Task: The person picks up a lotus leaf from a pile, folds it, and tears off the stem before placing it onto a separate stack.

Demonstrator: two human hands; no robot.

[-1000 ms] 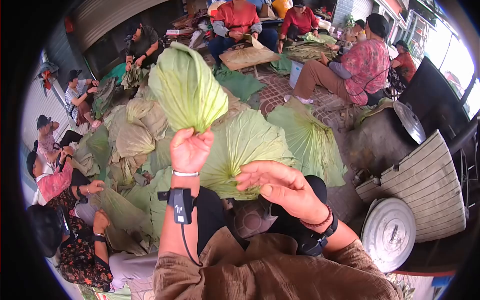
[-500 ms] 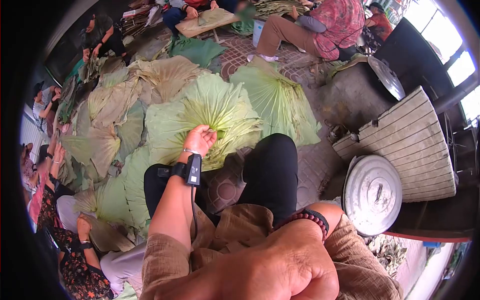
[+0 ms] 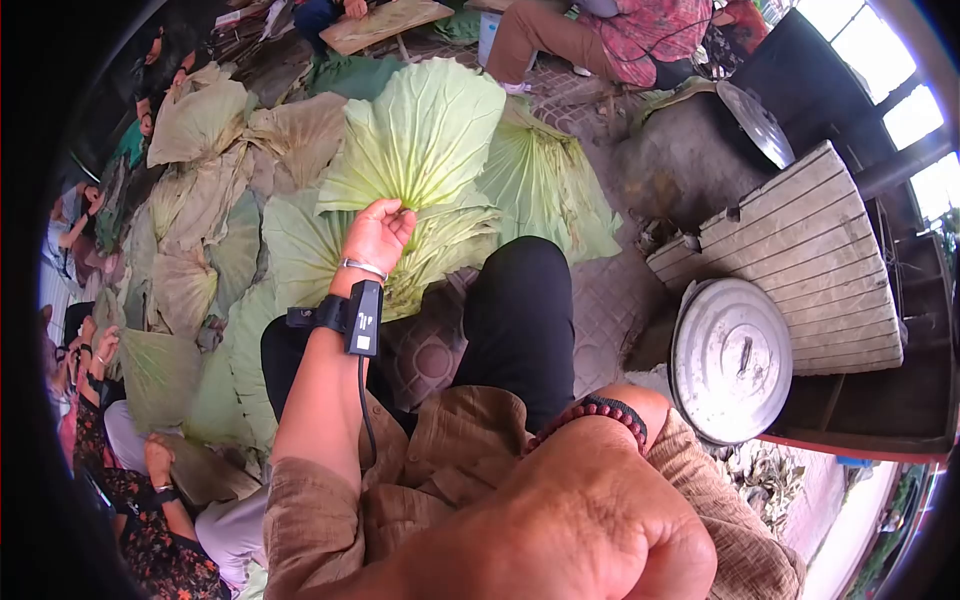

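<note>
Head view: left hand over spread leaves
Left grip: narrow, fingertips pinching the pale green leaf at its base
Pale green leaf: fanned out beyond the fingertips
Right hand: close to the camera, fingers hidden, grip unclear
Right side: round metal lid

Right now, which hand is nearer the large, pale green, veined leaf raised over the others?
Left. The left hand pinches the leaf at its lower edge; the right hand is well back, near the camera.
</note>
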